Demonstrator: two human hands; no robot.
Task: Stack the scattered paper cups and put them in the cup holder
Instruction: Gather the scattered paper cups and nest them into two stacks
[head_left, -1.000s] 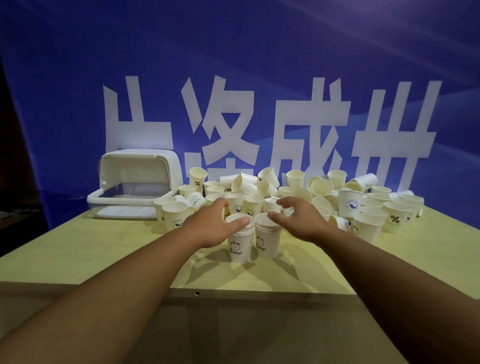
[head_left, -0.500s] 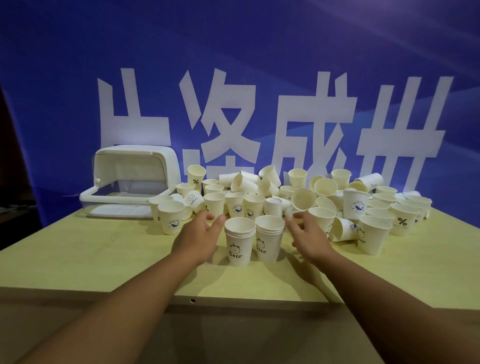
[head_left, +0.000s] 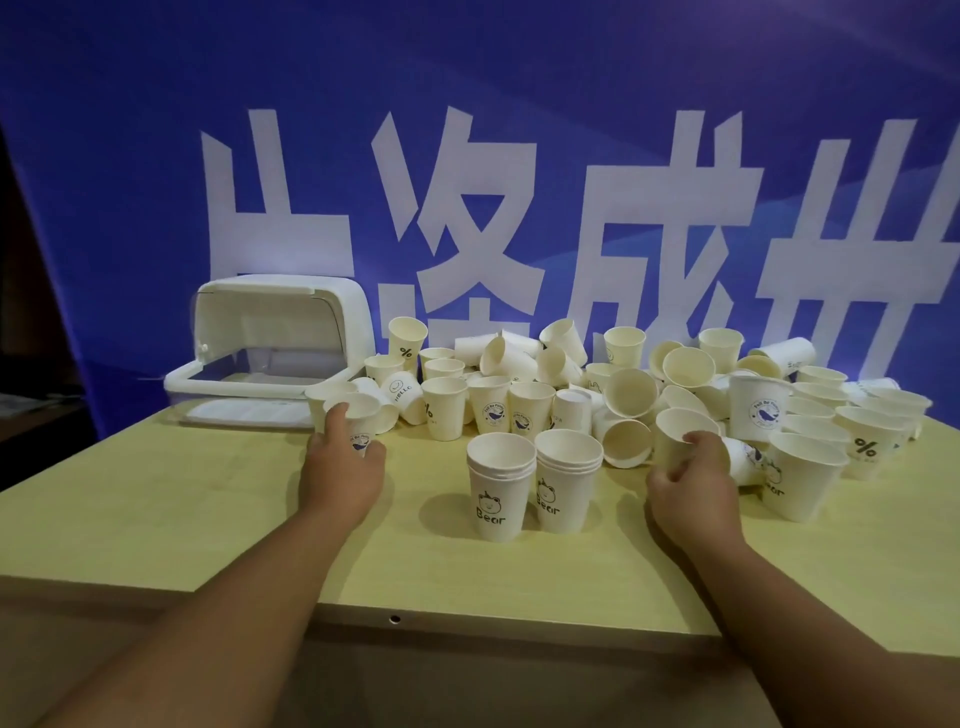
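At table (head_left: 156, 509) centre: two nested stacks (head_left: 530, 486) of smooth white paper cups (bear print), upright; left hand (head_left: 340, 467) grips one loose cup (head_left: 358, 413); right hand (head_left: 685, 483) curls round another cup (head_left: 672, 436). Tapered heap (head_left: 628, 389) behind; glossy plastic cup holder (head_left: 275, 338) far left.

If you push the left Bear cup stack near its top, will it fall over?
Probably it tips or slides: the left Bear stack is thin paper, narrower at its base than its rim, so likely light. Pushed rightward, it would likely bump the other Bear stack close beside it. Squeezing hard might dent it.
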